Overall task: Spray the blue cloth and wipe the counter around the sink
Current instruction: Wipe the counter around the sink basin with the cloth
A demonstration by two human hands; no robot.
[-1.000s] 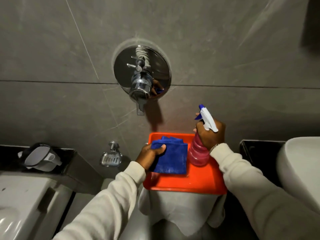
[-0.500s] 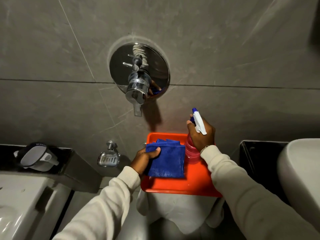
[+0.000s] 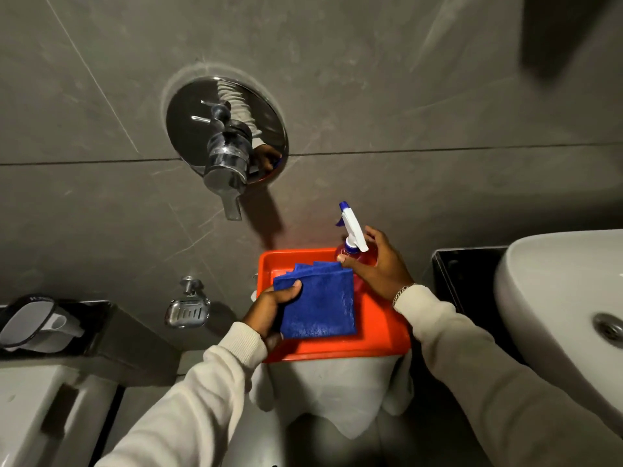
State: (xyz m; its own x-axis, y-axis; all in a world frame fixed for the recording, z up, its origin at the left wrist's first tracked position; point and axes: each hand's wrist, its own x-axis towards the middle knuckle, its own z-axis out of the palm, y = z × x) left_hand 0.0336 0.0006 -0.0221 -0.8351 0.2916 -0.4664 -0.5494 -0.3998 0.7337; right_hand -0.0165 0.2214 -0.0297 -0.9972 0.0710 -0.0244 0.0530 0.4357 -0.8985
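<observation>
A folded blue cloth (image 3: 320, 305) hangs just above the orange tray (image 3: 381, 335), pinched at its left edge by my left hand (image 3: 273, 310). A pink spray bottle with a white and blue trigger head (image 3: 352, 227) stands upright in the tray's far right corner. My right hand (image 3: 381, 267) is beside the bottle's neck, fingers spread apart, thumb tip resting near the bottle's shoulder. The white sink (image 3: 553, 298) sits at the right on a black counter (image 3: 462, 274).
The tray rests on a stand draped in white fabric (image 3: 337, 392). A chrome wall valve (image 3: 226, 136) and a chrome soap dish (image 3: 187, 311) are mounted on the grey tiled wall. At left are a white fixture (image 3: 33, 399) and a ledge holding a grey and black object (image 3: 33, 321).
The spray bottle came down from a raised grip onto the tray. My right hand's fingers have loosened and spread from its neck. My left hand keeps hold of the cloth.
</observation>
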